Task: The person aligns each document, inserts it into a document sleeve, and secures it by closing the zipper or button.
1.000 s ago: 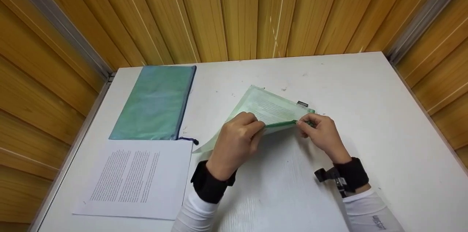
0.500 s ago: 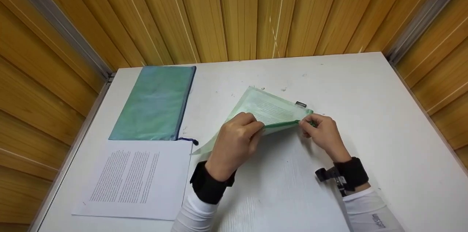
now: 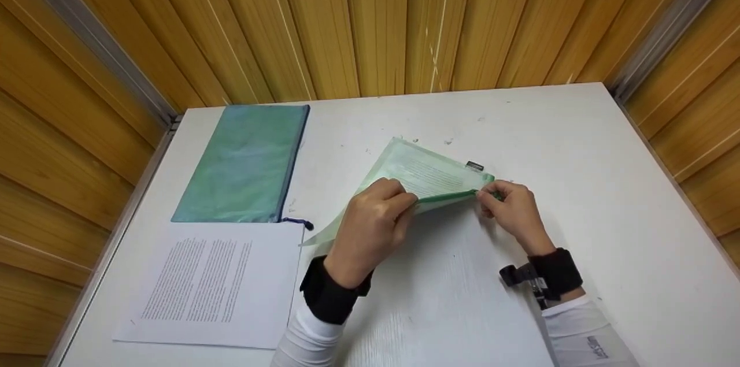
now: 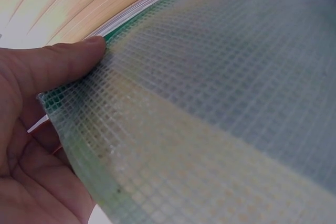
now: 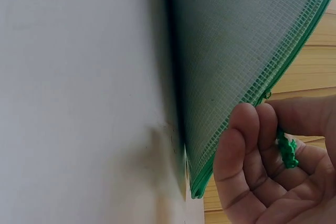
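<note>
A pale green mesh zip pouch [image 3: 428,173] with printed paper inside stands tilted on the white table [image 3: 578,182], its zipper edge [image 3: 448,197] raised toward me. My left hand [image 3: 404,202] grips that edge near its middle; in the left wrist view the thumb [image 4: 63,61] presses on the mesh pouch [image 4: 210,103]. My right hand [image 3: 487,196] is at the edge's right end. In the right wrist view its fingers [image 5: 247,150] curl round a small green cord pull [image 5: 287,150] beside the pouch [image 5: 236,51].
A second, blue-green zip pouch [image 3: 245,162] lies flat at the table's far left. A stack of printed sheets [image 3: 214,283] lies in front of it near the left edge. Wooden slat walls [image 3: 376,20] close in the table at the back and on both sides.
My right hand has crept slightly to the right along the zipper edge. The left hand and the pouch have hardly moved.
</note>
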Tool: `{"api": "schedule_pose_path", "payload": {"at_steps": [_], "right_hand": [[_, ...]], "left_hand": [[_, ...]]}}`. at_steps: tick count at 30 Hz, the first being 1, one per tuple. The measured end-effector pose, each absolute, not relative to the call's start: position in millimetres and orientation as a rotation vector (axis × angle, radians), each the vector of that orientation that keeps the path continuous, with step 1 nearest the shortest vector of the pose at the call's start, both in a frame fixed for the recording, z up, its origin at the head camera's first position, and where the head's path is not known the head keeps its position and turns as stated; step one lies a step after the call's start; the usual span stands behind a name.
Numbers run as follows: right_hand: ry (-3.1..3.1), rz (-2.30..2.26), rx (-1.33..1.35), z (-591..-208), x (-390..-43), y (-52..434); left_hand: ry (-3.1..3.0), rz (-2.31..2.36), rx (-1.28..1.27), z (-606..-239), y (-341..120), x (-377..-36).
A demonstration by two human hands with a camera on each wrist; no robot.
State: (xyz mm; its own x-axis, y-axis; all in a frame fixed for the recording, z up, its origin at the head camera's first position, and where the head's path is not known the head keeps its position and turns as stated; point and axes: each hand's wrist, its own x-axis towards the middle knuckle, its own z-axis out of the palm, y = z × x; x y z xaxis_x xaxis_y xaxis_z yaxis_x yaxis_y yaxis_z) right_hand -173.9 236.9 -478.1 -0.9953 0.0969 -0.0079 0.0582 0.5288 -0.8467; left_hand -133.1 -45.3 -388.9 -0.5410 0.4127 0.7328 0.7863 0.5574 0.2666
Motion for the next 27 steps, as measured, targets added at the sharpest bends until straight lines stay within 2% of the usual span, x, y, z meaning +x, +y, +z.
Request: {"api": "schedule_pose_path", "payload": {"at_steps": [27], "right_hand": [[-2.716,1.490,-0.177,-480.6,-176.6,242.5]], "left_hand": [[-2.136,-0.803,-0.945,-386.6,-49.1,-133.5]]}}
